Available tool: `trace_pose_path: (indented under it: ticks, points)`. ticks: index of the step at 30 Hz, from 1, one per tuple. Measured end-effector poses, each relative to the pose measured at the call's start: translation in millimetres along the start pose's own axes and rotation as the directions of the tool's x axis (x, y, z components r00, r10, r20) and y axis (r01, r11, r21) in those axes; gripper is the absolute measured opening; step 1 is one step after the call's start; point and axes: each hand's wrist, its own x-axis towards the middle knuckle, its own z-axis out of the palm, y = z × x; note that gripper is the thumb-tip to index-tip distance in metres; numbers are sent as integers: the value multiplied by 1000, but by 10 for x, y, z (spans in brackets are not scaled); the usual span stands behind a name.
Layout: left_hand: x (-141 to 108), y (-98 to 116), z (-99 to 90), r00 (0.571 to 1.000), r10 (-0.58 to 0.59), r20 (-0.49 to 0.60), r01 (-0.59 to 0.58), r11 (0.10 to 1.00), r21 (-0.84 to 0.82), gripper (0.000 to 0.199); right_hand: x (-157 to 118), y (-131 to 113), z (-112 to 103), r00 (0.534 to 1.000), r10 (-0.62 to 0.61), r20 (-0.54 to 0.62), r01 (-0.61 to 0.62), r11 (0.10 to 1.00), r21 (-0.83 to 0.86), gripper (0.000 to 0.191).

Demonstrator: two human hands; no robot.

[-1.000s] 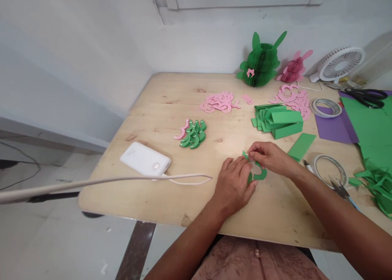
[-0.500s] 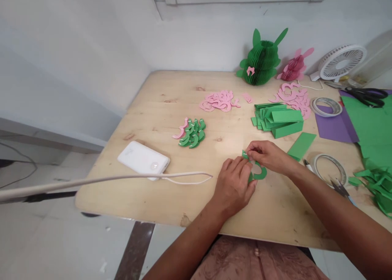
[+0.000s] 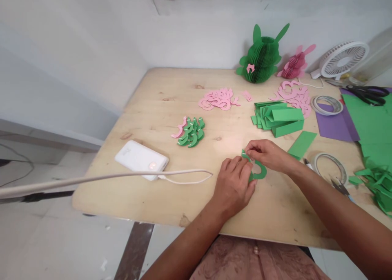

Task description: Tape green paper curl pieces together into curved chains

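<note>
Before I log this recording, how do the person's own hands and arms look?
The bare left hand and bare right hand show no glove, ring or bracelet. The forearms are sleeveless where visible. At the bottom, the dusty-pink patterned garment has a small, round, button-like detail in front.

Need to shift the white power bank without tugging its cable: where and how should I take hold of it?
Probably across the middle of the white power bank, pinching both long sides from above, biased toward the far-left end. It lies flat and is longer than wide; the white cable meets its near-right end and, in this view, crosses its near corner.
</note>
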Motion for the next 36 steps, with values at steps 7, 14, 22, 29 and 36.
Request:
trace_pose_path:
  ticks: [7,14,22,29,36]
  points:
    - [-4,-5,8,1000,6,0,-6,1000,-7,28,10,13,8,1000,-3,5,3,1000,16,14]
    - [-13,-7,15,1000,-3,-10,3,1000,-12,28,20,18,10,1000,-1,3,1,1000,-24,15]
    - [-6,1,7,1000,-15,8,16,1000,-25,28,14,-11,4,999,15,-39,-19,996,-93,16]
    - [-12,-1,12,1000,-11,-6,10,1000,-28,27,10,-34,6,998,19,-52,-26,992,-123,16]
    - [-9,-1,11,1000,-15,0,15,999,-29,27,4,-64,3,997,28,-67,-38,988,-153,15]
